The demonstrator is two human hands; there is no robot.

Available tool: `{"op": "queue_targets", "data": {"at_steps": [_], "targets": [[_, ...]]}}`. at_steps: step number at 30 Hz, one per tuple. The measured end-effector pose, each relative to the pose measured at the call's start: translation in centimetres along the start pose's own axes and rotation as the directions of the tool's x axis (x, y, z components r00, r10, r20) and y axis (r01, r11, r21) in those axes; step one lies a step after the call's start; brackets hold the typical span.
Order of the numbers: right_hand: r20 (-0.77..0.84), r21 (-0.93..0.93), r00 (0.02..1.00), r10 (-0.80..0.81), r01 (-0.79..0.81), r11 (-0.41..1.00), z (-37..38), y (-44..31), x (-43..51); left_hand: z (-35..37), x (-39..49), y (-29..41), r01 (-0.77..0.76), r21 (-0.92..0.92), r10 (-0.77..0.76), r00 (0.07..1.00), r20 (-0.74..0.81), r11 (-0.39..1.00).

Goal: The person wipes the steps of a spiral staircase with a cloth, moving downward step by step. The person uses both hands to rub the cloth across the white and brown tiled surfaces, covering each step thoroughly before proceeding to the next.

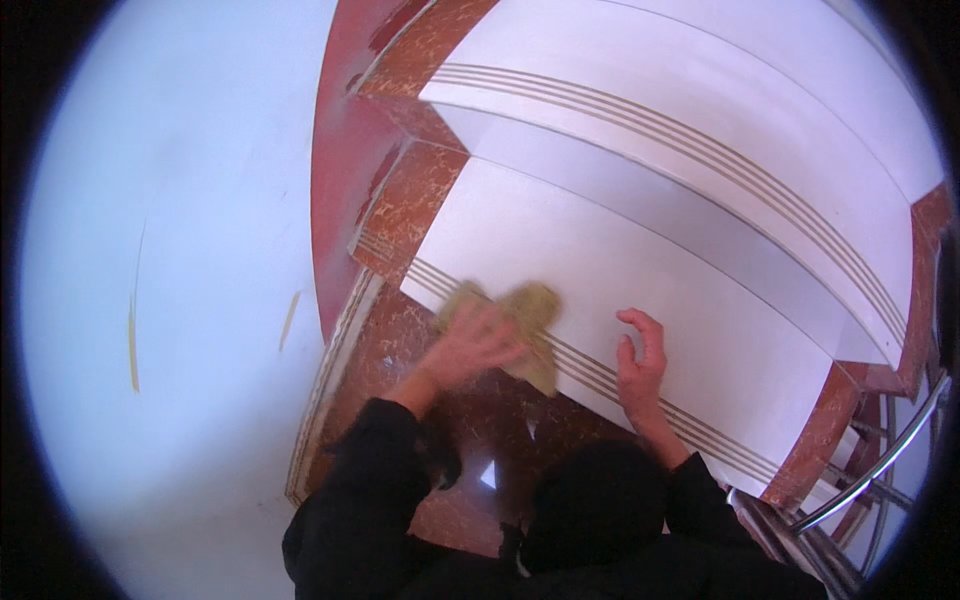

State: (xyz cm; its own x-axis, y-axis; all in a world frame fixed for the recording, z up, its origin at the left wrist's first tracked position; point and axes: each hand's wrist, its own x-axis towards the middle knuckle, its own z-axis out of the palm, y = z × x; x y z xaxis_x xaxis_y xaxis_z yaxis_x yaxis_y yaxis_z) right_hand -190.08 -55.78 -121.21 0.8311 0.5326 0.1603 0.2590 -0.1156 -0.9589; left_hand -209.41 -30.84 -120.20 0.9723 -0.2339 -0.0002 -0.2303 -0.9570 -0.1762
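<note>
A yellowish-green cloth (536,307) lies bunched over the grooved front edge of a white stair tread (600,277), with part of it hanging over the edge. My left hand (476,341) is spread on top of the cloth, its fingers blurred. Whether those fingers grip the fabric is not clear. To the right of the cloth, my right hand (643,364) is raised near the same edge, thumb and index finger apart and curved, nothing between them.
Another white step (660,127) rises beyond. Reddish marble borders (412,187) flank the treads. On the left stands a white wall (187,225) with a red lower band (337,165). A metal railing (874,480) is at lower right, and dark red marble floor (457,480) lies below.
</note>
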Motion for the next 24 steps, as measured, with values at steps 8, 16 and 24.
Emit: {"op": "queue_targets", "data": {"at_steps": [8,16,24], "targets": [[0.257,0.059,0.966,0.002,-0.018,0.998,1.9,-2.2,-0.9,-2.6,-13.3,-12.6,0.954,-0.134,-0.823,0.299,0.483,0.268],[0.824,-0.109,0.566,0.005,0.151,0.982,4.6,-6.0,-0.8,-0.3,-16.9,-3.3,0.704,-0.706,-0.748,0.506,0.430,0.070],[0.898,-0.330,0.002,0.439,0.663,0.672,10.9,-7.5,-2.0,6.9,-20.8,0.5,0.822,-0.569,-0.607,0.450,0.655,-0.004]]}}
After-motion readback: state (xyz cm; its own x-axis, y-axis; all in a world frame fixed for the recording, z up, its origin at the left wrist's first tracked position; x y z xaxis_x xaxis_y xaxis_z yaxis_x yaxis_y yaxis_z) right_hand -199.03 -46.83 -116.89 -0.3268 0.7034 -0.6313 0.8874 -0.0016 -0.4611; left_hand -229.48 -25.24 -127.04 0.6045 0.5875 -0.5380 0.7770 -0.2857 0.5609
